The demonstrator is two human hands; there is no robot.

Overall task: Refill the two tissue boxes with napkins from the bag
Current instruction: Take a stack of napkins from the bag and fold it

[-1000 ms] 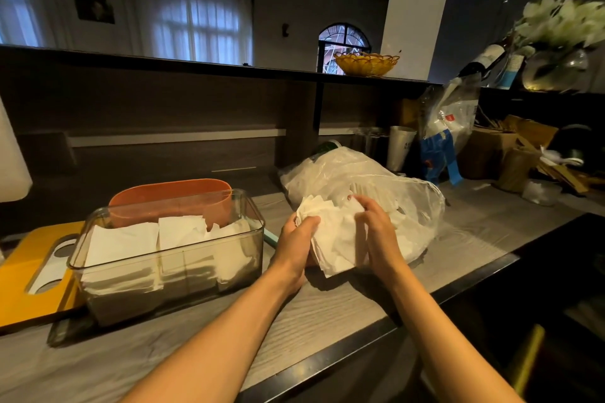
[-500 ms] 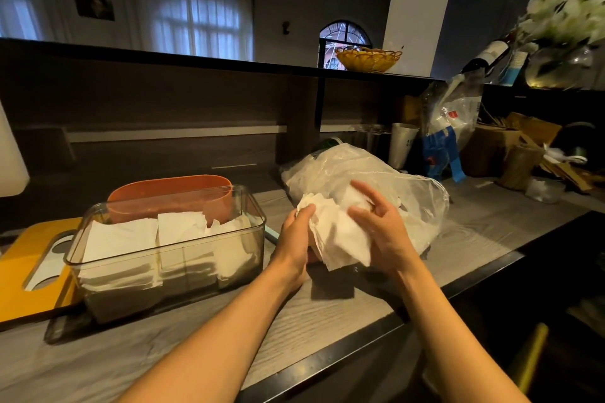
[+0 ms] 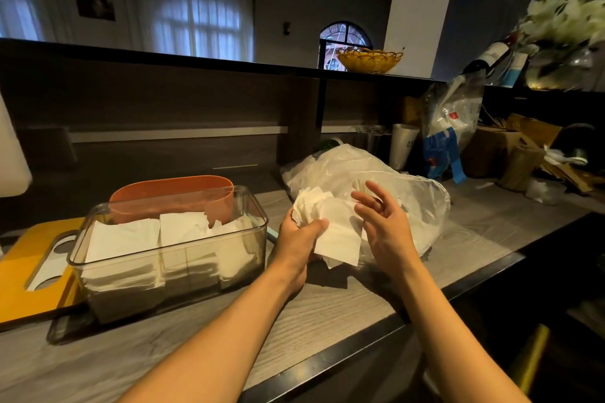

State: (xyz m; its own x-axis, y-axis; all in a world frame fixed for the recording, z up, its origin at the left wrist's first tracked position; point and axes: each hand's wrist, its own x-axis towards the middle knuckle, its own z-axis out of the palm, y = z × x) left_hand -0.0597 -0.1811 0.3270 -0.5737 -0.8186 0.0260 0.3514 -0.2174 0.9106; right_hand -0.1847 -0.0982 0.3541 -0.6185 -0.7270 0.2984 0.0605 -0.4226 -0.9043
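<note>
I see my left hand [image 3: 299, 239] gripping a loose bunch of white napkins [image 3: 330, 226], fingers curled under and the thumb pressed across the front of the wad. My right hand [image 3: 383, 222] is just beside it, fingers spread wide and relaxed, the palm turned toward the napkins; whether it touches the paper I cannot tell. Both hands hover above the grey wood-grain worktop [image 3: 294, 330].

Directly behind the hands lies the clear plastic bag [image 3: 409, 193], slumped on the worktop, with more white paper showing through it. To the left of my left hand stands the clear tissue box [image 3: 242, 255], open at the top and holding stacks of napkins up to near its rim. Behind that box, touching or nearly touching its far wall, is the orange tissue box [image 3: 170, 193]; its inside is hidden from me. Further left of the clear box a yellow board [image 3: 19, 271] with an oval cut-out lies flat on the worktop.
</note>
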